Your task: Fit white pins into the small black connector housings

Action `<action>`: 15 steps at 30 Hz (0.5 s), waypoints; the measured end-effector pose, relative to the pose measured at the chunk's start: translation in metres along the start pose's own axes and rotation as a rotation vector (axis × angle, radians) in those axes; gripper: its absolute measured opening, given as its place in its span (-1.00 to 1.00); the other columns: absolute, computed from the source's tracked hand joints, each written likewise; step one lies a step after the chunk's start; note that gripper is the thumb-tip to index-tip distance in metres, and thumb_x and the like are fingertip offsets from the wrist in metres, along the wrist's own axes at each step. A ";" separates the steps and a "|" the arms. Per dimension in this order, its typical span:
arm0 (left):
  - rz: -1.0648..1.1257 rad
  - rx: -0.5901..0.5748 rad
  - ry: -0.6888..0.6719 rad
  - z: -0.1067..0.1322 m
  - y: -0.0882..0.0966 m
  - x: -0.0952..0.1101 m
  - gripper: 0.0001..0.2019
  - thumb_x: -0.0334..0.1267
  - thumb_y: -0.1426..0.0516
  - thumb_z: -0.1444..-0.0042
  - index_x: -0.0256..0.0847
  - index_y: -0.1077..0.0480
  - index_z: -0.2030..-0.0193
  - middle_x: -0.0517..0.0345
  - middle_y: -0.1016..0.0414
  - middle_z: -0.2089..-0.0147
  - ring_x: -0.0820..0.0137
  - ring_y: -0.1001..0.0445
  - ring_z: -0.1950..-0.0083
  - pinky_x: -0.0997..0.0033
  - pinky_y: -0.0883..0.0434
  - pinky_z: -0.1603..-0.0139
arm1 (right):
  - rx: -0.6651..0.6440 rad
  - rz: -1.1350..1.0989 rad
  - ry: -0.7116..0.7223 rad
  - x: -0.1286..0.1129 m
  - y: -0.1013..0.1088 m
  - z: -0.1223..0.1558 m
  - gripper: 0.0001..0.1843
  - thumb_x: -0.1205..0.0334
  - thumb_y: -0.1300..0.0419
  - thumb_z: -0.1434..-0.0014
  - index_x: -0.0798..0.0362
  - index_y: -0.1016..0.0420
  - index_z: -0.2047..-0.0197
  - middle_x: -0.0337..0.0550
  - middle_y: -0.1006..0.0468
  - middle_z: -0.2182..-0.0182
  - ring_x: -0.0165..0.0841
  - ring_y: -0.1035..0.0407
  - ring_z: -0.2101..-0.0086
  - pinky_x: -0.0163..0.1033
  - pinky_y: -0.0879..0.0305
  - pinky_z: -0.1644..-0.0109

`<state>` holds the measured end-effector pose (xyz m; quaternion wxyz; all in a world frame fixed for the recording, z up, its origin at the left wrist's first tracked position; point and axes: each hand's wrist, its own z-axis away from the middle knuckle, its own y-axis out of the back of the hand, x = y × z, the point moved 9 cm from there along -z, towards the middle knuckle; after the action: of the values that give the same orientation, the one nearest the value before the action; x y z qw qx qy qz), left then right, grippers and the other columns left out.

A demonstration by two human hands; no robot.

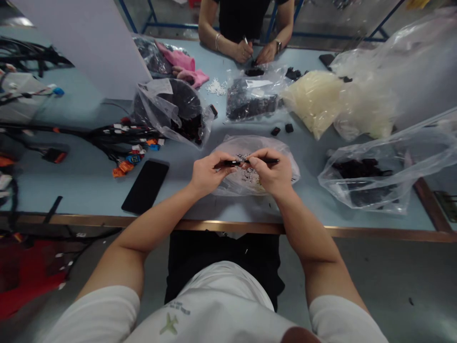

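Holding tool (269,161) inside table edge (228,226)

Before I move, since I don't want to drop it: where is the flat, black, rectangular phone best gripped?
Probably pinch the phone by its long edges around the near end, coming from the copper-coloured table edge. It lies flat, that end nearest the edge; orange and blue plastic connectors sit beside its far end.
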<state>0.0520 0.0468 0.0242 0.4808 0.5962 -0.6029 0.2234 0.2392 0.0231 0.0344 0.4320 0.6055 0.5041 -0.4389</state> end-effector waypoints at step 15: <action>-0.060 0.047 0.012 0.005 0.001 0.001 -0.69 0.10 -0.41 -0.22 -0.08 -0.69 0.10 0.17 -0.77 0.19 0.36 -0.73 0.22 0.44 -0.62 0.15 | -0.028 0.123 0.029 -0.008 -0.002 0.002 -0.87 0.14 -0.32 -0.19 -0.02 -0.62 0.36 -0.23 -0.68 0.47 -0.38 -0.53 0.46 -0.26 -0.42 0.40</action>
<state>0.0498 0.0418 0.0232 0.4768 0.6239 -0.5763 0.2265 0.2359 0.0200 0.0419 0.4591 0.6356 0.4782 -0.3957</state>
